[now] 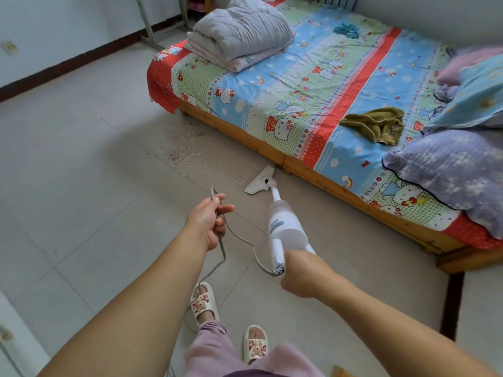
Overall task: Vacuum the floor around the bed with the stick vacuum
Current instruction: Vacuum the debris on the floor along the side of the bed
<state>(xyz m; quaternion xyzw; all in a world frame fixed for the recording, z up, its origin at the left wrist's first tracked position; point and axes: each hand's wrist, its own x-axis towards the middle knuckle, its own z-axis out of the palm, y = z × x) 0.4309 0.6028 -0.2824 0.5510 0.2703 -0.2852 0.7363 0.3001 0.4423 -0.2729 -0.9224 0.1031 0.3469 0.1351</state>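
Your right hand (300,276) is curled tight around the handle of the stick vacuum (283,227), with the back of the hand facing up, so you cannot see the fingers underneath. Your left hand (208,223) is held out to the side, and its fingers and thumb pinch a loop of the gray cord (239,238). The cord hangs down from that hand, swings over to the bottom of the handle, and another part drops toward your feet. The vacuum's long body points away from you and a little to the left, leaning down toward the floor (81,159). Its white head (260,182) lies flat on the floor tiles, just beside the wooden side of the bed (272,148), near the middle of that side. The head's wide side is turned at a slant to the bed frame. A patch of crumbs and dust (177,151) lies on the floor to the left of the head, near the foot corner of the bed. On the bed are a folded gray quilt (242,31), an olive green cloth (375,123) and some pillows (457,172). You wear white slippers (202,300) and stand a few tiles back from the bed.
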